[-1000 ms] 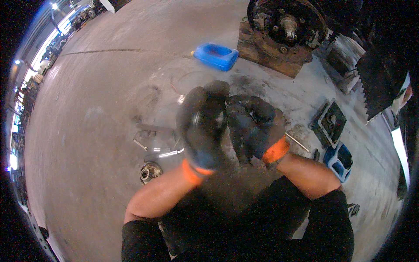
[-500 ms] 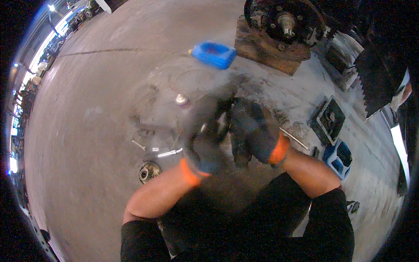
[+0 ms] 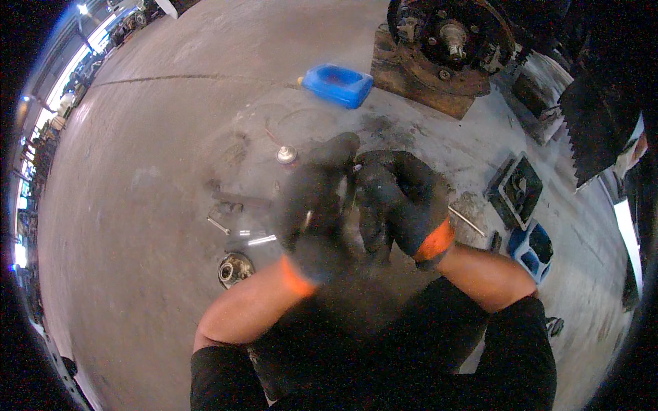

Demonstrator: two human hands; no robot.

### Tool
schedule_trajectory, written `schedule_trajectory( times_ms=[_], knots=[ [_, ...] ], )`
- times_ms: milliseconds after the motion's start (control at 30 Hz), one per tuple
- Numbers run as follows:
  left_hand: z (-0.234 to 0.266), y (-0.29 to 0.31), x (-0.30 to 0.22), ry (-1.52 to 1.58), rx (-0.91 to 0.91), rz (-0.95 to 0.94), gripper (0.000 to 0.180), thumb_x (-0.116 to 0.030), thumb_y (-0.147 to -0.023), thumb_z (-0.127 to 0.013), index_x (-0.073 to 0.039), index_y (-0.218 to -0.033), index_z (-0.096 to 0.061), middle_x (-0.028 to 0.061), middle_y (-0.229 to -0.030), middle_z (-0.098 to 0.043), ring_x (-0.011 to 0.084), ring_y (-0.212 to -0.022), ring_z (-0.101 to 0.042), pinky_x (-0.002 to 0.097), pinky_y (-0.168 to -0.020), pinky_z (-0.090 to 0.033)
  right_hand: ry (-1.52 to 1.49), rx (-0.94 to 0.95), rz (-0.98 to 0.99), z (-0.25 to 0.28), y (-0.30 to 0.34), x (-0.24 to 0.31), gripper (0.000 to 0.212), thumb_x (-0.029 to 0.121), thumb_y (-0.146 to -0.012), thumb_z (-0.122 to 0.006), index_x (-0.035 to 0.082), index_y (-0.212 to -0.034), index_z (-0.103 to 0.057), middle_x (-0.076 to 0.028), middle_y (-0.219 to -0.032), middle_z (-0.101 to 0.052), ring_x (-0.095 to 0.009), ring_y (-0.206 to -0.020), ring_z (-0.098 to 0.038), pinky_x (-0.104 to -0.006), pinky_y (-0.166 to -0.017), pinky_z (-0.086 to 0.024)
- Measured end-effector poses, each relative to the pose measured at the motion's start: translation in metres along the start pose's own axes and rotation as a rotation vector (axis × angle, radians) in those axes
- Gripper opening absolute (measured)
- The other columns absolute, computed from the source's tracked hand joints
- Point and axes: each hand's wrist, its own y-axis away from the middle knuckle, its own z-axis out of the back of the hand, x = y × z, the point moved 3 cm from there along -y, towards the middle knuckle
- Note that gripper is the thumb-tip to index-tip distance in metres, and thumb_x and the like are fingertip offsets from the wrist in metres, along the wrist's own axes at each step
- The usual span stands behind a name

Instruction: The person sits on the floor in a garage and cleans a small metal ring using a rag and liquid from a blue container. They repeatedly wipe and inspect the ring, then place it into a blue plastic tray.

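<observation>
Both hands wear black gloves with orange cuffs and meet in front of me above the concrete floor. Motion smears my left hand (image 3: 312, 205), so its fingers do not show clearly. Close beside it, my right hand (image 3: 404, 198) is closed, its fingers curled inward. A small shiny spot (image 3: 356, 167) shows at the right fingertips; what they grip is too dark to make out. To the left lie a spanner (image 3: 218, 225), a chrome bar-shaped tool (image 3: 261, 240) and a greasy round hub-like part (image 3: 235, 270).
Ahead lie a blue jug (image 3: 337, 85) and a spray can (image 3: 286, 155). A rusty brake assembly (image 3: 449, 44) stands over a wooden board (image 3: 404, 82). To the right are a metal rod (image 3: 467, 220), a black tray (image 3: 504, 186) and a cut-open blue container (image 3: 524, 257).
My left hand has shifted slightly left and blurred more. The right hand has turned a little, its curled fingers now showing more clearly.
</observation>
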Motion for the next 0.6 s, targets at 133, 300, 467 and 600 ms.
schedule_trajectory(
  times_ms=[133,300,467,600],
  knots=[
    [0.009,-0.003,-0.013,-0.544,-0.181,-0.407,0.038,-0.023,-0.103,-0.042,-0.002,-0.134,-0.052,0.0165,-0.138,-0.056,0.0307,-0.128,-0.052,0.0456,-0.112,-0.038,0.516,-0.081,0.533,-0.011,-0.005,0.012,0.019,0.015,-0.094,-0.065,0.003,-0.107,-0.068,-0.01,-0.098,-0.069,-0.022,-0.086,-0.065,-0.0335,-0.079,-0.053],
    [0.006,-0.002,-0.013,-0.931,-0.102,-0.756,0.038,-0.016,-0.102,-0.046,0.0,-0.135,-0.051,0.0228,-0.138,-0.055,0.0365,-0.125,-0.056,0.0489,-0.104,-0.046,0.534,-0.129,0.534,-0.02,-0.005,0.008,0.019,0.016,-0.093,-0.065,0.003,-0.107,-0.069,-0.011,-0.097,-0.07,-0.023,-0.085,-0.066,-0.0342,-0.078,-0.053],
    [-0.005,-0.001,-0.013,-0.783,-0.271,-0.66,0.035,-0.023,-0.103,-0.044,-0.009,-0.134,-0.053,0.0203,-0.137,-0.057,0.0376,-0.128,-0.054,0.0517,-0.112,-0.04,0.509,-0.137,0.501,-0.025,-0.002,0.007,0.02,0.016,-0.093,-0.066,0.003,-0.107,-0.069,-0.012,-0.096,-0.07,-0.024,-0.084,-0.067,-0.0348,-0.076,-0.053],
    [-0.011,-0.006,-0.022,-0.672,-0.195,-0.546,0.035,-0.023,-0.103,-0.045,-0.014,-0.136,-0.054,0.0208,-0.137,-0.058,0.0414,-0.126,-0.055,0.0562,-0.109,-0.042,0.496,-0.138,0.486,-0.026,-0.002,0.01,0.02,0.016,-0.092,-0.067,0.003,-0.106,-0.07,-0.014,-0.095,-0.071,-0.025,-0.083,-0.068,-0.0353,-0.076,-0.054]
  ],
)
